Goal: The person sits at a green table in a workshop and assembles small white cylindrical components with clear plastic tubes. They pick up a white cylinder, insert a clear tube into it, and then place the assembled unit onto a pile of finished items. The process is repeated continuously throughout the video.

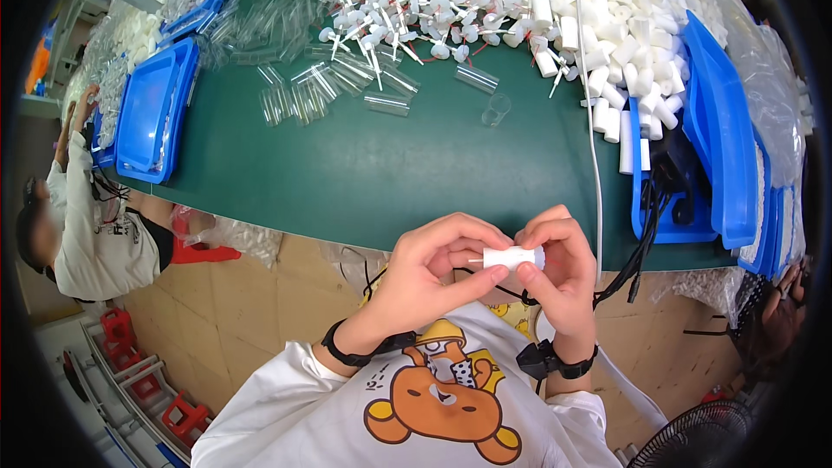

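Observation:
Near the front edge of the green table, both my hands hold a small white cylinder lying sideways. A thin white stem sticks out of its left end, and a wider round piece sits at its right end. My left hand is closed, thumb and fingers pinching the left part of the cylinder. My right hand grips the right end between thumb and fingers. A black cable passes behind and below my hands; whether it joins the cylinder I cannot tell.
Several clear tubes lie on the green table. Behind them are piles of white stemmed discs and white foam cylinders. Blue trays stand left and right. A white cord crosses the table. Another person works at left.

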{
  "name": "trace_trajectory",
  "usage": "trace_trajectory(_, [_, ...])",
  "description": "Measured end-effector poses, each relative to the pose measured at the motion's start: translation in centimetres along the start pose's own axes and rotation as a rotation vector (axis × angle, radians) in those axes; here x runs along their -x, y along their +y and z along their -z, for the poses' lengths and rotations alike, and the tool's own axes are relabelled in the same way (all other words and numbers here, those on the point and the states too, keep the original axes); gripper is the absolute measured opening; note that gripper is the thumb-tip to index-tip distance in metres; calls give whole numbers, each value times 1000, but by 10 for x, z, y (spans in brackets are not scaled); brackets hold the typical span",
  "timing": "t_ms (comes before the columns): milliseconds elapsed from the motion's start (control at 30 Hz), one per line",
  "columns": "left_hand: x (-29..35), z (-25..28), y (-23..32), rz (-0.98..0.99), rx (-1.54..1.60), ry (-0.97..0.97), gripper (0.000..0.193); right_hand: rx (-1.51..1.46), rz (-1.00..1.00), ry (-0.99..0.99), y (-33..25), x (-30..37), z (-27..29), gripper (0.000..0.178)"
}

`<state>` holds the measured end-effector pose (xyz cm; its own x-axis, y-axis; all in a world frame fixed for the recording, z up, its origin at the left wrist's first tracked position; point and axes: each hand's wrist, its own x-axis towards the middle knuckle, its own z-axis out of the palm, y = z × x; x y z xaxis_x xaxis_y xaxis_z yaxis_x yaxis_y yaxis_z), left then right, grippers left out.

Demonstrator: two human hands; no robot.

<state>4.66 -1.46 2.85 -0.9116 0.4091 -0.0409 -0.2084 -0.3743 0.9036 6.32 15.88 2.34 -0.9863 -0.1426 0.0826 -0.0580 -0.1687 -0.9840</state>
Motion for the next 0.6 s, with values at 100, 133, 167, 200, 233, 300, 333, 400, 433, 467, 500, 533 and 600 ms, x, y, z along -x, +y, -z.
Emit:
trace_trajectory(100, [1, 2, 1, 25, 33, 6, 24, -55, 14, 32, 1, -1, -8, 25])
trace_trajectory(133, [1, 4, 1, 34, 39, 9, 24, -81, 21, 40, 1, -2, -10, 25])
trace_trajectory(167, [0, 4, 0, 3, 36, 12, 24, -42, 3, 27, 0, -4, -10, 24])
trace_trajectory(200, [0, 6, -3, -28, 32, 19, 24, -4, -17, 11, -2, -6, -11, 23])
trace_trajectory(233, [0, 7, -4, -58, 29, 25, 24, 34, -36, -5, -3, -7, -13, 22])
trace_trajectory(300, [-1, 7, -4, -31, -2, 38, 24, 31, -58, 46, -1, -8, -15, 19])
trace_trajectory(333, [-2, 8, -4, -19, -19, 43, 24, 31, -66, 72, 0, -9, -16, 18])
trace_trajectory(400, [-3, 8, -3, 28, -151, 125, 23, -26, -125, 197, 7, -12, -9, 14])
trace_trajectory(433, [-3, 8, -3, 51, -215, 166, 23, -53, -153, 259, 8, -15, -7, 12])
trace_trajectory(467, [-4, 13, -6, 50, -235, 177, 22, -52, -139, 295, 4, -18, -6, 10])
trace_trajectory(500, [-4, 20, -12, 51, -255, 188, 22, 1, -112, 316, 2, -21, -4, 10])
trace_trajectory(533, [-5, 26, -14, 52, -275, 199, 21, 54, -86, 338, 1, -24, -3, 9])
trace_trajectory(600, [-8, 38, -14, 102, -84, 176, 19, 194, -34, 308, -7, -34, -7, 10])
